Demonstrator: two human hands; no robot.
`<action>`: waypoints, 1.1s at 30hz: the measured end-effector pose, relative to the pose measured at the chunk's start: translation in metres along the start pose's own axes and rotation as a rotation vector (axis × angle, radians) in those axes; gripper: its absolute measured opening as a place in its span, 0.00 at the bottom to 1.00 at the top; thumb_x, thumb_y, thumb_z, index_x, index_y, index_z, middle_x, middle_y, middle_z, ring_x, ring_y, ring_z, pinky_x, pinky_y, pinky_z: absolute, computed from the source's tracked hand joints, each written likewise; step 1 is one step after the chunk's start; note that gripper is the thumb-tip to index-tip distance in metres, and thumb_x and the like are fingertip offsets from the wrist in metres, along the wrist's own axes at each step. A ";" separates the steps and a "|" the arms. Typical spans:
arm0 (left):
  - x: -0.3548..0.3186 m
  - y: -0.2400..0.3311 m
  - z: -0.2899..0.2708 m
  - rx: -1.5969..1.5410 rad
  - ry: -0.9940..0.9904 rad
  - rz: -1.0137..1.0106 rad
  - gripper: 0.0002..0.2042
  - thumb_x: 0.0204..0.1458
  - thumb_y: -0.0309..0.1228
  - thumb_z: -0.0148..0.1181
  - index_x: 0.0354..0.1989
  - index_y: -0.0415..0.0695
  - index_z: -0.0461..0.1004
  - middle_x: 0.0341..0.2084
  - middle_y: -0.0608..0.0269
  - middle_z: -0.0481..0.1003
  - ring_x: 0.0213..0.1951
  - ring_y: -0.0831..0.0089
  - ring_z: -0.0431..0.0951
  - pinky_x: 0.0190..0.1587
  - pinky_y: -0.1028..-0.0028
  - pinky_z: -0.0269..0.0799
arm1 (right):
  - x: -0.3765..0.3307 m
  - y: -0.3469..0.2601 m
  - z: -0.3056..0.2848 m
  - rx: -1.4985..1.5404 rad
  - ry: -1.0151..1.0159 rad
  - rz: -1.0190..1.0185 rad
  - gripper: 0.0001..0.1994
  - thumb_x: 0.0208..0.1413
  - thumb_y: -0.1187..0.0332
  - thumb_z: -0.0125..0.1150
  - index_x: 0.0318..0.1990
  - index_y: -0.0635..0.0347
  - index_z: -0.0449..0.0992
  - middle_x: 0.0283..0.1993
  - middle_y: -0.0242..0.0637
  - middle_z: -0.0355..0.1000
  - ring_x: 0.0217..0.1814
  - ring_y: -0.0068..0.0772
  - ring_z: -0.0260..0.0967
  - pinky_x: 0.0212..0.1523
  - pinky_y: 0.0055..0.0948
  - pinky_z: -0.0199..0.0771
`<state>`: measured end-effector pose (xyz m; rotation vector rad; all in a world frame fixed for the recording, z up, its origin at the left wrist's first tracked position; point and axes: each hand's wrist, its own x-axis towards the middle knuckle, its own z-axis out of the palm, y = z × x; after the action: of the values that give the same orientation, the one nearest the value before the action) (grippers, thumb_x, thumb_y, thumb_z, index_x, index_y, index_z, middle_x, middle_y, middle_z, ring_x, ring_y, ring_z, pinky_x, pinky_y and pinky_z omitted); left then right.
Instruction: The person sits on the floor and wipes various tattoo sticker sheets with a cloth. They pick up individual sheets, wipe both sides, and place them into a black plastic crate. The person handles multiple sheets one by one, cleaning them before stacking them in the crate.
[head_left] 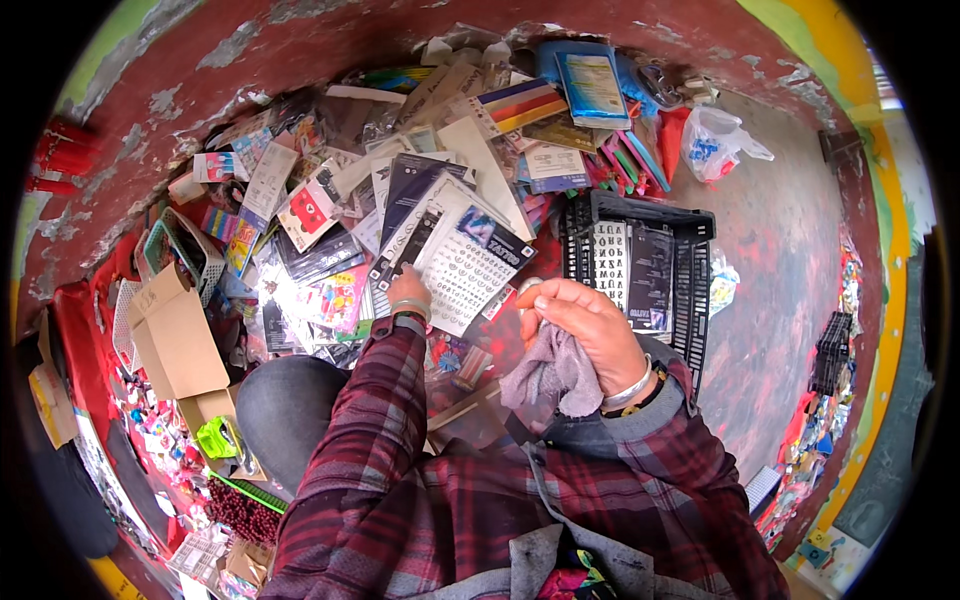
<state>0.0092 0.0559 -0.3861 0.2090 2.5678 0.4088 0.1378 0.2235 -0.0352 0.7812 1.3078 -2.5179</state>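
Observation:
My left hand (410,287) is closed on the lower left edge of a temporary tattoo sheet (462,275), white with rows of small black motifs and a dark header. Other dark-headed packs lie under and beside it, so which of them the fingers also hold is hidden. A crumpled greyish-mauve cloth (556,372) hangs from my right hand (592,322), whose fingers are curled round its upper part. Just beyond this hand stands a black plastic crate (698,285) with similar black-and-white sheets (648,270) in it.
Packets and cards (330,215) are heaped against the red peeling wall (300,60). An open cardboard box (180,345) and a white basket (208,255) stand at left. Right of the heap lies a clear plastic bag (722,145). My bent knee (290,415) is close to the left forearm.

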 end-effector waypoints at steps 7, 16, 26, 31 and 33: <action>0.007 0.005 0.006 -0.603 -0.616 0.183 0.20 0.37 0.25 0.60 0.44 0.43 0.73 0.28 0.57 0.76 0.33 0.66 0.76 0.41 0.70 0.70 | -0.005 -0.007 -0.012 0.017 0.003 -0.079 0.10 0.58 0.70 0.50 0.42 0.67 0.72 0.30 0.34 0.71 0.31 0.22 0.69 0.34 0.20 0.71; -0.042 0.054 -0.142 -1.111 -0.675 0.295 0.31 0.41 0.11 0.50 0.60 0.38 0.59 0.49 0.54 0.71 0.48 0.64 0.73 0.51 0.69 0.68 | -0.013 -0.021 -0.047 0.082 0.114 -0.357 0.16 0.47 0.81 0.48 0.46 0.69 0.68 0.40 0.41 0.71 0.34 0.27 0.71 0.37 0.24 0.72; -0.173 0.088 -0.292 -1.561 -0.514 0.741 0.28 0.46 0.14 0.50 0.60 0.37 0.58 0.52 0.54 0.68 0.54 0.65 0.68 0.58 0.67 0.61 | -0.044 -0.033 -0.031 0.060 -0.003 -0.248 0.19 0.54 0.60 0.61 0.46 0.67 0.72 0.29 0.30 0.73 0.23 0.18 0.68 0.25 0.17 0.68; -0.210 0.081 -0.298 -1.531 -0.552 0.706 0.30 0.47 0.17 0.54 0.61 0.37 0.55 0.55 0.54 0.65 0.56 0.63 0.66 0.58 0.65 0.60 | -0.039 -0.029 -0.036 -0.191 -0.148 -0.379 0.12 0.56 0.65 0.58 0.41 0.66 0.75 0.26 0.30 0.72 0.22 0.15 0.67 0.24 0.15 0.68; -0.218 0.073 -0.301 -1.529 -0.598 0.747 0.30 0.48 0.23 0.55 0.62 0.38 0.54 0.57 0.54 0.63 0.57 0.62 0.65 0.59 0.64 0.59 | -0.041 -0.029 -0.038 -0.252 -0.183 -0.342 0.10 0.56 0.67 0.58 0.39 0.66 0.75 0.26 0.30 0.72 0.23 0.15 0.67 0.25 0.15 0.68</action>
<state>0.0416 0.0014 -0.0122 0.5548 0.9925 1.9892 0.1744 0.2690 -0.0109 0.2865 1.7705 -2.5170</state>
